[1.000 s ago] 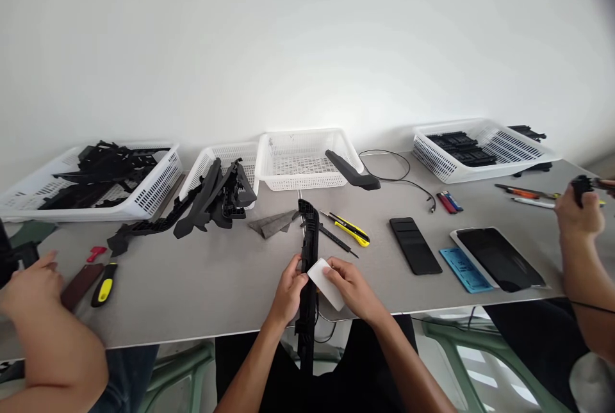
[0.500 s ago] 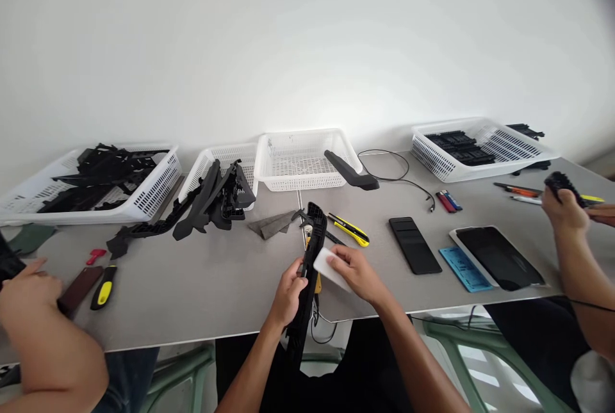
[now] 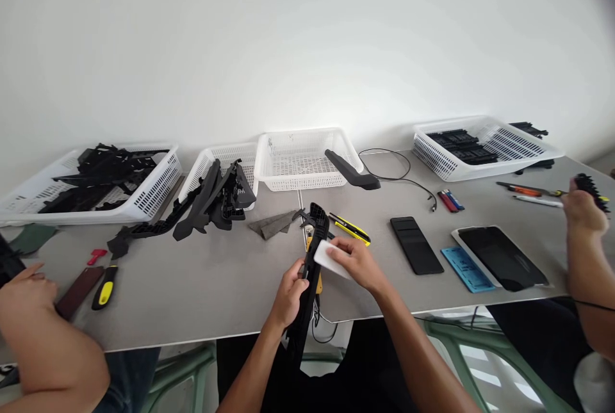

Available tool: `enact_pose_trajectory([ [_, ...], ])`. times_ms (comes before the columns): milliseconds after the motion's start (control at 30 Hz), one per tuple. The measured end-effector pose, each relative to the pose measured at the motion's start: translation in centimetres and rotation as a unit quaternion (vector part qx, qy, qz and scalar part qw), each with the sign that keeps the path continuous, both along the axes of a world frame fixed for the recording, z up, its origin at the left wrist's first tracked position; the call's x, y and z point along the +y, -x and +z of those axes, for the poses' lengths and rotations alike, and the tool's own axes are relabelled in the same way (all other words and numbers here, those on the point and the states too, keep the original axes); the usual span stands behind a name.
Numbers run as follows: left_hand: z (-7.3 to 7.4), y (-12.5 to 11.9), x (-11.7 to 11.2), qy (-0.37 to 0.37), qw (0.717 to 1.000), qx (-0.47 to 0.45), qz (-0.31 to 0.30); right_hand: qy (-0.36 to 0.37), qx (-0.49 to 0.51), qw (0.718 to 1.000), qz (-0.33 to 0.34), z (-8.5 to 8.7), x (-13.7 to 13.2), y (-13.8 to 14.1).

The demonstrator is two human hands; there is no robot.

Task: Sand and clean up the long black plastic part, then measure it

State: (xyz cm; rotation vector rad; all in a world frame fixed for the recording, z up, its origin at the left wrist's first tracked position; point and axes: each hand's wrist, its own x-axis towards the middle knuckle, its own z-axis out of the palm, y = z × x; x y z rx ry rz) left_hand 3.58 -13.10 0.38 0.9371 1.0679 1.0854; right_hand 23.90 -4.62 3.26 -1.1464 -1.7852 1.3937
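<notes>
The long black plastic trim piece looks stiff and light, slanting up off the table edge, so the left hand wrapped round its middle seems the right grip while the right hand pinches a white pad against its upper end.

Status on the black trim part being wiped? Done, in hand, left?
Done: cannot tell; one black part lies on the middle basket's rim.
In hand: left hand grips the long black part; right hand presses a white pad against it.
Left: a heap of black parts beside the baskets.
</notes>
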Motion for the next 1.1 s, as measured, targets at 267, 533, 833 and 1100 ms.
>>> enact_pose_trajectory([
  [267, 0.2, 0.0, -0.1, 0.009, 1.0, -0.001, -0.002, 0.0, 0.001, 1.0, -0.016, 0.3, 0.8, -0.3],
  [533, -0.2, 0.1, -0.1, 0.006, 1.0, -0.008, -0.007, 0.008, 0.008, 1.0, -0.01, 0.8, 1.6, -0.5],
  [833, -0.3, 0.1, -0.1, -0.01, 0.999, -0.042, -0.015, 0.009, 0.03, 0.999, -0.019, 0.1, 0.9, 0.1],
  [1100, -0.5, -0.1, -0.1, 0.0, 0.999, 0.013, 0.043, -0.006, 0.028, 0.999, -0.029, -0.6, 0.0, 1.3],
])
